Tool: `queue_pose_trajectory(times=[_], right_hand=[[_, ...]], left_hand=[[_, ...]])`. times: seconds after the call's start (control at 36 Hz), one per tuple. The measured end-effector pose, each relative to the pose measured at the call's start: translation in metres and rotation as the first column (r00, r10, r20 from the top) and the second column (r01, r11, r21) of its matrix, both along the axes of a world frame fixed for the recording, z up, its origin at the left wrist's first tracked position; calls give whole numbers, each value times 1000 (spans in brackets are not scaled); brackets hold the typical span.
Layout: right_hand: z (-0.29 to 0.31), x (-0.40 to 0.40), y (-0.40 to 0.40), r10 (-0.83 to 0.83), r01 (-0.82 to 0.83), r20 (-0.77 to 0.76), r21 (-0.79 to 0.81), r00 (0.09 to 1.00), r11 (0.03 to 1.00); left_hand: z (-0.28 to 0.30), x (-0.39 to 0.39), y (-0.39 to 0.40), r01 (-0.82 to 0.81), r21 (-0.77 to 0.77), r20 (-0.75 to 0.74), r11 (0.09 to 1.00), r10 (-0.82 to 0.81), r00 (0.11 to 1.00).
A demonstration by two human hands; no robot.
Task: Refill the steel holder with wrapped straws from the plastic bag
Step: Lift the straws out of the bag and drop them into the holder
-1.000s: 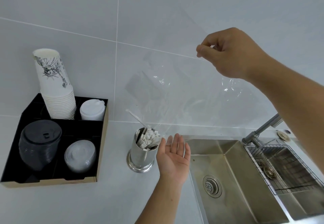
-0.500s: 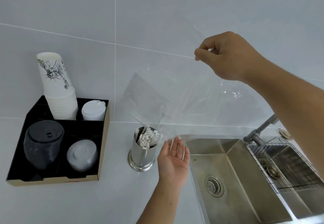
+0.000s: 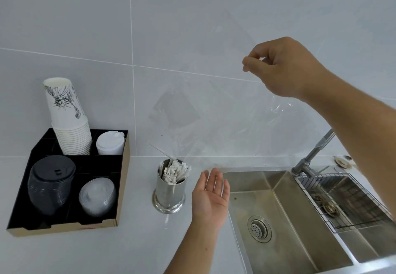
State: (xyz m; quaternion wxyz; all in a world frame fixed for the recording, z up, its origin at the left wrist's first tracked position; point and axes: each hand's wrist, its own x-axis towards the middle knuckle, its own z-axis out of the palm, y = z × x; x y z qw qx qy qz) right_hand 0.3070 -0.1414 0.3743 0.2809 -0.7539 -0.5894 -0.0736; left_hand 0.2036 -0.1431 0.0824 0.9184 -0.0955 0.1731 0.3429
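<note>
- Steel sink (image 3: 278, 220) fills the lower right, directly beneath the raised right hand; counter (image 3: 132, 241) runs left of it.
- Black cup-and-lid organizer (image 3: 122, 188) sits well to the left of both hands, holding a stack of paper cups (image 3: 68, 119) and lids.
- Clear plastic bag (image 3: 214, 111) hangs upended from the right hand's pinch, its lower edge reaching down toward the holder. No straws visible inside it; it looks emptied.
- Right hand (image 3: 285, 68): thumb and forefinger closed on the bag's upper edge, other fingers curled, held high above the left hand.
- Left hand (image 3: 211, 196): palm up, fingers spread and loose, gripping nothing, just beside the holder on its right.
- Steel holder (image 3: 169, 192) stands upright on the counter, below and left of the pinch, packed with wrapped straws (image 3: 174, 172).
- One straw (image 3: 161, 151) sticks up at a slant above the rest.
- Judgement: refill essentially done. Left: seat the stray straw, discard the bag.
</note>
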Motion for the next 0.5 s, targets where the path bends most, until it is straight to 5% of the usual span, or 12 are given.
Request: queue_pose_trajectory(times=[0.5], right_hand=[[24,38,-62,-55,59,-28,157,998,986]], left_hand=[[18,7,-10,-21,117,-51,993,27,998]])
